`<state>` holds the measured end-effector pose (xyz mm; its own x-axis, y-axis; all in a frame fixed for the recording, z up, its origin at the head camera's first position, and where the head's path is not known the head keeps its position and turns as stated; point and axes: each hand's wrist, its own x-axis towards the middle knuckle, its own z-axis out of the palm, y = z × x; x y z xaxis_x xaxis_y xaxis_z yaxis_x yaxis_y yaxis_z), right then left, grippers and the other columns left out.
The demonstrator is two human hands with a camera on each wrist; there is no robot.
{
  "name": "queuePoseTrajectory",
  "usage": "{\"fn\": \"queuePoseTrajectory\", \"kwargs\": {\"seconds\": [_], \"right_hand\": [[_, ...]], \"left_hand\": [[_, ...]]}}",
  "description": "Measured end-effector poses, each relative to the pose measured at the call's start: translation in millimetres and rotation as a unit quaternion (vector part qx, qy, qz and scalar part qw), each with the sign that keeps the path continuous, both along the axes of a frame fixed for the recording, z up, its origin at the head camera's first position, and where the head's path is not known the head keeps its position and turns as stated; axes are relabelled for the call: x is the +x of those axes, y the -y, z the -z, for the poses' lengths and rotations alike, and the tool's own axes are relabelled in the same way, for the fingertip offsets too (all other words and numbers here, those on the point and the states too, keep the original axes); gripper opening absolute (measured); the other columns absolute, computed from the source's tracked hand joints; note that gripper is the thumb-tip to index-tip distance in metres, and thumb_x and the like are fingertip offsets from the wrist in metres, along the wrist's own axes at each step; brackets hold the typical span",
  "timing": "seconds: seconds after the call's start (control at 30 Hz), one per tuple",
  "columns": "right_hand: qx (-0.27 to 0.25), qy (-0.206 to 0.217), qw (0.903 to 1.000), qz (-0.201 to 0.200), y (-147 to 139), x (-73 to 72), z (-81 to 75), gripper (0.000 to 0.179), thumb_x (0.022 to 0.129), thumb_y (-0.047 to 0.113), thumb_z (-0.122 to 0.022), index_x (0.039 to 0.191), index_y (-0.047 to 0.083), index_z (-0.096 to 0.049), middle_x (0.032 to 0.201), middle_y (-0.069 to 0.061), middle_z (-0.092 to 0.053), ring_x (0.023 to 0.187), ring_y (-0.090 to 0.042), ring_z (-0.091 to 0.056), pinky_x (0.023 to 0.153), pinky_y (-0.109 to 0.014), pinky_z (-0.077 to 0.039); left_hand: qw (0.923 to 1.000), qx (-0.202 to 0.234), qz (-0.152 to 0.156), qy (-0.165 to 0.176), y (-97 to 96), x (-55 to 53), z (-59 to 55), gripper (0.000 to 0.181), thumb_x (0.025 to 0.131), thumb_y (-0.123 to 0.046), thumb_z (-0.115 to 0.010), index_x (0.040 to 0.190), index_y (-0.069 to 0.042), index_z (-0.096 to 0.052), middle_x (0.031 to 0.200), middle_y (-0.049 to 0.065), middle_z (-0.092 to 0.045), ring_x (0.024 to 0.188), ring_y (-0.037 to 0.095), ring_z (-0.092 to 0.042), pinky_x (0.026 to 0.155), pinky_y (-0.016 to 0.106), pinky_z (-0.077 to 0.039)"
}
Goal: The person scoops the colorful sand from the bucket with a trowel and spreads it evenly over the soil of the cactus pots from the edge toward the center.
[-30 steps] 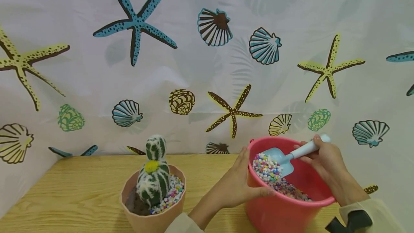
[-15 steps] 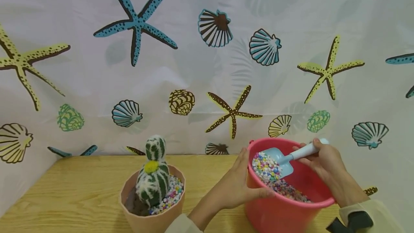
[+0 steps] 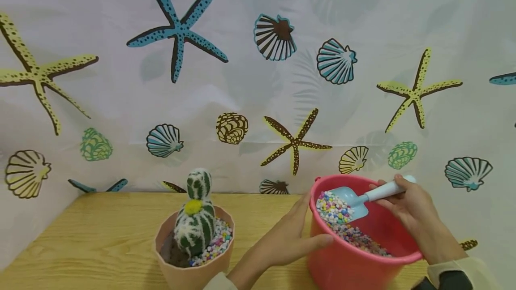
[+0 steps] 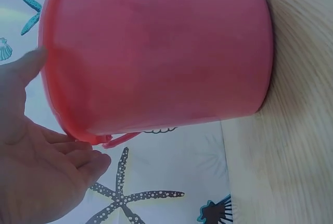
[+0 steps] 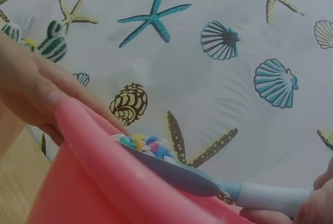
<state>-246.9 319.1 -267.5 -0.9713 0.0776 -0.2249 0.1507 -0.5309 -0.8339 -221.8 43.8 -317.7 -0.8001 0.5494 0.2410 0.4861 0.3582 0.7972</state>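
**Pebble-laden trowel (image 3: 359, 200) poised in the mouth of a pink bucket (image 3: 346, 265)**

We are watching a person's right hand (image 3: 413, 205) pinching the trowel's white handle over the bucket's right side. The pale-blue blade is carrying a heap of multicoloured pebbles (image 3: 334, 207) inside the bucket's left rim, and more pebbles are lying lower in the bucket. We are unable to tell whether the blade is touching the wall. The left hand (image 3: 288, 240) is spreading wide, thumb and fingers apart, touching the bucket's left rim. Left of the bucket, a cactus (image 3: 195, 227) with a yellow flower is standing in a peach pot (image 3: 193, 276), pebbles covering the side nearest the bucket.
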Motion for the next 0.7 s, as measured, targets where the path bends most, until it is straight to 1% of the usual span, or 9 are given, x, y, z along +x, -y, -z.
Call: {"fn": "queuePoseTrajectory", "kwargs": {"seconds": [0.07, 0.1, 0.17, 0.2, 0.27, 0.33, 0.4, 0.5, 0.7], "right_hand": [[-0.023, 0.004, 0.9997, -0.003, -2, 0.1, -0.4, 0.056, 0.102, 0.031, -0.035, 0.147, 0.031, -0.002, 0.115, -0.007, -0.043, 0.083, -0.018, -0.064, 0.101, -0.043, -0.034], [-0.032, 0.005, 0.9995, -0.003, -2, 0.2, -0.4, 0.055, 0.102, 0.031, -0.035, 0.147, 0.032, -0.003, 0.117, -0.007, -0.041, 0.085, -0.018, -0.064, 0.101, -0.043, -0.034], [-0.049, 0.010, 0.9987, 0.001, -2, 0.1, -1.0, 0.057, 0.101, 0.032, -0.037, 0.147, 0.035, -0.003, 0.118, -0.006, -0.040, 0.100, -0.018, -0.059, 0.102, -0.042, -0.033], [-0.056, 0.014, 0.9983, 0.005, -2, -0.1, -1.3, 0.057, 0.101, 0.032, -0.038, 0.147, 0.036, -0.003, 0.119, -0.004, -0.040, 0.109, -0.017, -0.055, 0.103, -0.041, -0.032], [-0.066, 0.019, 0.9976, 0.012, -3, 0.5, -1.2, 0.060, 0.101, 0.033, -0.038, 0.148, 0.040, -0.002, 0.121, -0.002, -0.037, 0.126, -0.017, -0.041, 0.105, -0.041, -0.030], [-0.080, 0.022, 0.9964, 0.016, -4, 1.8, -1.8, 0.062, 0.101, 0.033, -0.037, 0.149, 0.042, 0.002, 0.123, 0.000, -0.035, 0.135, -0.016, -0.025, 0.108, -0.040, -0.028], [-0.094, 0.021, 0.9951, 0.023, -6, 3.6, -2.2, 0.063, 0.101, 0.033, -0.037, 0.148, 0.044, 0.003, 0.124, 0.001, -0.034, 0.138, -0.016, -0.020, 0.108, -0.040, -0.027], [-0.100, 0.011, 0.9945, 0.029, -9, 6.3, -3.3, 0.063, 0.101, 0.033, -0.038, 0.148, 0.045, 0.003, 0.125, 0.001, -0.034, 0.140, -0.018, -0.019, 0.107, -0.041, -0.027], [-0.144, 0.002, 0.9889, 0.037, -9, 10.8, -1.1, 0.061, 0.098, 0.031, -0.045, 0.144, 0.045, -0.007, 0.128, 0.003, -0.033, 0.141, -0.016, -0.017, 0.108, -0.043, -0.027]], "left_hand": [[1.0000, -0.005, 0.004, -0.002, 3.9, 2.1, 0.7, 0.091, 0.088, -0.052, -0.061, 0.154, -0.025, -0.006, 0.159, -0.003, -0.017, 0.145, 0.023, -0.022, 0.108, 0.056, -0.034], [1.0000, -0.009, 0.004, -0.001, 5.4, 3.3, 0.8, 0.088, 0.089, -0.051, -0.060, 0.154, -0.025, -0.007, 0.159, -0.002, -0.018, 0.145, 0.024, -0.022, 0.107, 0.056, -0.035], [0.9998, -0.019, 0.001, 0.002, 8.2, 6.4, 0.7, 0.085, 0.090, -0.050, -0.058, 0.154, -0.023, -0.009, 0.159, 0.000, -0.018, 0.145, 0.025, -0.022, 0.108, 0.057, -0.034], [0.9998, -0.020, -0.001, 0.004, 9.3, 7.9, 0.5, 0.084, 0.091, -0.050, -0.058, 0.154, -0.023, -0.010, 0.159, 0.001, -0.019, 0.145, 0.026, -0.023, 0.107, 0.057, -0.034], [0.9997, -0.024, -0.003, 0.009, 10.4, 10.9, 0.4, 0.082, 0.091, -0.049, -0.057, 0.154, -0.024, -0.011, 0.159, 0.000, -0.020, 0.144, 0.026, -0.024, 0.106, 0.057, -0.036], [0.9996, -0.027, -0.002, 0.010, 11.8, 13.8, 0.2, 0.080, 0.092, -0.046, -0.058, 0.154, -0.024, -0.012, 0.158, 0.000, -0.021, 0.144, 0.025, -0.025, 0.106, 0.057, -0.036], [0.9994, -0.033, -0.001, 0.008, 13.5, 16.6, 0.0, 0.079, 0.092, -0.045, -0.058, 0.154, -0.025, -0.013, 0.158, -0.001, -0.022, 0.144, 0.025, -0.026, 0.106, 0.057, -0.036], [0.9991, -0.042, 0.005, 0.004, 15.9, 19.9, -0.4, 0.077, 0.093, -0.043, -0.057, 0.154, -0.025, -0.014, 0.158, -0.001, -0.023, 0.144, 0.025, -0.026, 0.107, 0.056, -0.035], [0.9972, -0.074, 0.002, -0.012, 22.1, 23.0, -0.9, 0.075, 0.094, -0.044, -0.055, 0.154, -0.022, -0.015, 0.158, 0.001, -0.024, 0.144, 0.025, -0.027, 0.108, 0.054, -0.035]]}}
